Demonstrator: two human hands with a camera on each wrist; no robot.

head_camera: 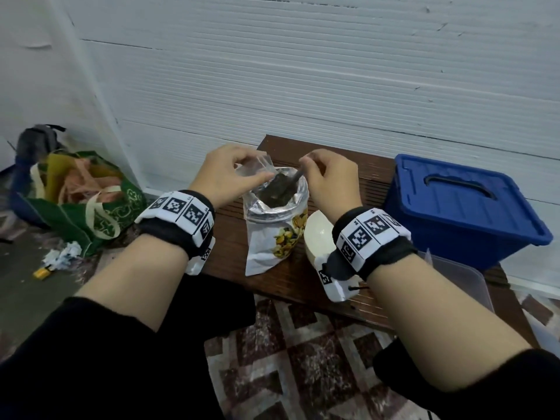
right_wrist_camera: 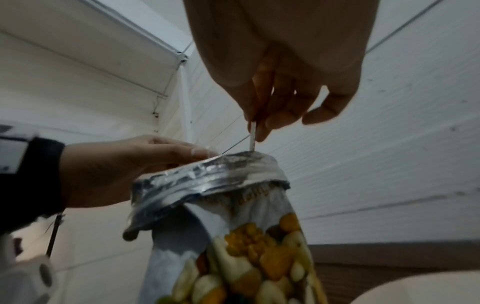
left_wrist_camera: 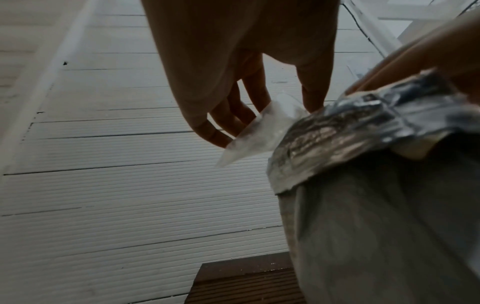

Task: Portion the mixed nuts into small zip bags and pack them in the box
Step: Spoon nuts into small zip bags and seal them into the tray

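Here: left hand (head_camera: 222,174) pinches small zip bag (head_camera: 257,166) at rim of open nut pouch (head_camera: 274,231), upright on desk (head_camera: 375,180). Right hand (head_camera: 328,177) pinches spoon handle (head_camera: 295,178), bowl inside pouch. Blue box (head_camera: 463,207) lidded, right.

Head view evenly lit, soft, slight blur, wide-angle bowing at edges. Both wrist views dim, murky; hands backlit against pale wall (left_wrist_camera: 103,185), near foil pouch (right_wrist_camera: 207,181) blurred, faint glints on foil.

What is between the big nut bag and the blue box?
A white bowl sits on the table between the nut bag and the blue box, partly hidden by the right wrist, in the head view.
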